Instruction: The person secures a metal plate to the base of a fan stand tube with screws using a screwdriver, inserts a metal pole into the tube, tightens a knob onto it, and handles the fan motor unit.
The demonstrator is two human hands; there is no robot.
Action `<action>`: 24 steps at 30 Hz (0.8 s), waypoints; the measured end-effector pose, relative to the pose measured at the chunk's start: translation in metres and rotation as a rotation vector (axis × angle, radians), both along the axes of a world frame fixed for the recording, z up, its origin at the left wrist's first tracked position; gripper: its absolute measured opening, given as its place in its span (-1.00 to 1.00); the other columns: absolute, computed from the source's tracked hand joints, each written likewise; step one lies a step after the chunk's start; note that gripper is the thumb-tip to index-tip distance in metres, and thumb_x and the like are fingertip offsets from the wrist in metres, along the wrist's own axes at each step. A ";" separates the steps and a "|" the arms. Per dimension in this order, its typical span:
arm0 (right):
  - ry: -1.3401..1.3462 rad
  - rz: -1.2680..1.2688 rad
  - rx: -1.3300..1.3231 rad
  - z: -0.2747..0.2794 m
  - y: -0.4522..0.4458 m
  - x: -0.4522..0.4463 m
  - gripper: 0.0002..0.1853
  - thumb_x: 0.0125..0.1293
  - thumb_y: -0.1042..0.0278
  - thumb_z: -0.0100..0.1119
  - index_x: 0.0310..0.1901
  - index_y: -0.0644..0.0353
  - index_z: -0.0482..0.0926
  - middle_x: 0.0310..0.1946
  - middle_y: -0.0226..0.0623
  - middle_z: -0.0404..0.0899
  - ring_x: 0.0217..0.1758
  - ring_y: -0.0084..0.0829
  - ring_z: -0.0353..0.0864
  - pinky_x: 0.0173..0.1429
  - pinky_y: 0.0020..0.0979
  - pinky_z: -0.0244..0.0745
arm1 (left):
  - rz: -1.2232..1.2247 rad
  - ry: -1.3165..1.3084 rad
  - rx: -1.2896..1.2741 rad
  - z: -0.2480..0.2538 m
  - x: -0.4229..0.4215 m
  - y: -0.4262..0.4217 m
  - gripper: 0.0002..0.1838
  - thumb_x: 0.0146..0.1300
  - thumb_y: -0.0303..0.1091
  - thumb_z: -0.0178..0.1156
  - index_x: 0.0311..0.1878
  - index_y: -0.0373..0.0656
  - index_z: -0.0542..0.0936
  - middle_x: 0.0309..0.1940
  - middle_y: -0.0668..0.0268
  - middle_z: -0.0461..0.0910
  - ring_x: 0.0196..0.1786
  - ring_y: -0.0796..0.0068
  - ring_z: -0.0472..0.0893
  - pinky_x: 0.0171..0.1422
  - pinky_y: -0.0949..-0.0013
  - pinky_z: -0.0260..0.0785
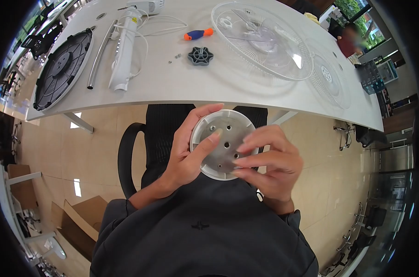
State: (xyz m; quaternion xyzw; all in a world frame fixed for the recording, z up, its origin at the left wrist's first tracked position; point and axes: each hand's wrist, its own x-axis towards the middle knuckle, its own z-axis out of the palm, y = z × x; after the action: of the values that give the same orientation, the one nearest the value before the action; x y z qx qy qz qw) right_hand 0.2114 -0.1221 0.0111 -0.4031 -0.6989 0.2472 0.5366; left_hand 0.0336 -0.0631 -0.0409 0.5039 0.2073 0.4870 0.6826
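My left hand point(191, 147) grips a round white plastic piece with a grey metal plate point(226, 156) set in its face. Its fingers go round the rim and its thumb lies flat on the plate. Several holes pierce the metal, and what looks like a screw sits near the upper left one. Over the plate's right side, my right hand point(270, 159) has its fingertips brought together close to a hole. It is slightly blurred, and whatever its fingertips may pinch is too small to make out. Both hands are above my lap, in front of the table edge.
On the white table point(172, 87) lie an orange-and-blue screwdriver point(199, 34), a dark star-shaped knob point(200, 56), tiny screws point(175, 58), fan guards point(264, 39), a metal tube point(101, 57), a white fan column point(125, 55) and a black round base point(64, 67). A cardboard box point(78, 221) stands on the floor.
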 end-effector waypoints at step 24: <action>-0.407 -0.046 0.140 0.000 0.008 -0.019 -0.76 -0.12 0.45 0.60 -0.38 0.02 0.74 -0.34 -0.57 0.70 -0.15 -0.42 0.65 0.08 -0.26 0.47 | 0.024 0.080 0.114 -0.005 -0.008 0.010 -0.48 0.25 -0.54 0.18 0.29 -0.32 0.38 0.09 0.22 0.54 0.14 0.54 0.52 0.26 0.43 0.34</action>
State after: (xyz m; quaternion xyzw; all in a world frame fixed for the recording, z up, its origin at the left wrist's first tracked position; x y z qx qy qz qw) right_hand 0.1919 -0.1141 0.0113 -0.4223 -0.7990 0.0992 0.4165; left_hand 0.0259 -0.0535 -0.0458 0.5583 0.2125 0.4858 0.6381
